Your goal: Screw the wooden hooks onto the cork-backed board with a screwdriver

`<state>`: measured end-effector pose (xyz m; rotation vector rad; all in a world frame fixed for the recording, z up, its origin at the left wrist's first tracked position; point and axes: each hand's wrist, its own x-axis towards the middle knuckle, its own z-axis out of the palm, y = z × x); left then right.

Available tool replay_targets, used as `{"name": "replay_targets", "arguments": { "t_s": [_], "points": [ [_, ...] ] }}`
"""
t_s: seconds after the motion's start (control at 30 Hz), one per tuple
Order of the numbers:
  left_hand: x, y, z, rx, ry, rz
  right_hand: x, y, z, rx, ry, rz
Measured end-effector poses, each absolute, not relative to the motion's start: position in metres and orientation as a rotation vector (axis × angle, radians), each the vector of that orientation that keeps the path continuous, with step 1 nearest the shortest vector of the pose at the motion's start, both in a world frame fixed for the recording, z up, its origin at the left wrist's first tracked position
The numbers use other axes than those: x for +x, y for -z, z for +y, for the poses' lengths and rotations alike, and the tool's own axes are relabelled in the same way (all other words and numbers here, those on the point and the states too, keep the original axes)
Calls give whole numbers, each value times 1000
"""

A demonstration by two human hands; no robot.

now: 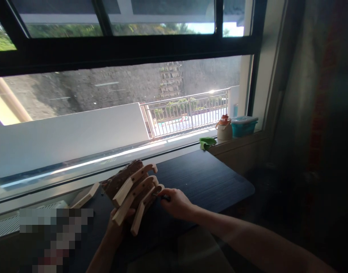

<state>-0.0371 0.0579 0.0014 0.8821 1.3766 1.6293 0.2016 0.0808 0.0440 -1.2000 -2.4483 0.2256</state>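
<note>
A brown bark-covered piece of wood [121, 181] is tilted up over the table, with several pale curved wooden hooks [125, 191] fixed across it by dark screws. My left hand [118, 223] grips it from below on the near side; the hooks hide part of the fingers. At the right end of the nearest hook, my right hand [176, 204] is closed around the dark handle of what looks like a small screwdriver [165, 197]. Its thin shaft points left at that hook; whether the tip sits in a screw is too small to tell.
The dark table [205, 178] runs along the window sill. Another pale wooden piece [85, 196] lies at its left. A green cloth [207, 143], a beige bottle [224, 131] and a teal lidded box [244, 127] stand by the window at the right. A blurred-out patch covers the lower left.
</note>
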Motion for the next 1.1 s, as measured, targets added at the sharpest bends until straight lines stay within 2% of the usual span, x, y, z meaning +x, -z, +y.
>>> {"name": "replay_targets", "arguments": {
  "t_s": [0.27, 0.6, 0.93, 1.1],
  "points": [
    [-32, -7, 55, 856, -1665, 1386, 214, -66, 76, -983, -153, -2488],
    [-26, -14, 49, 846, -1643, 1374, 222, -52, 89, -754, 23, -2601],
    [-27, -9, 51, 825, -1614, 1377, 205, -33, 80, -1183, -260, -2187],
    [-24, -14, 48, 836, -1625, 1386, 210, -48, 78, -1122, -192, -2268]
  ]
}}
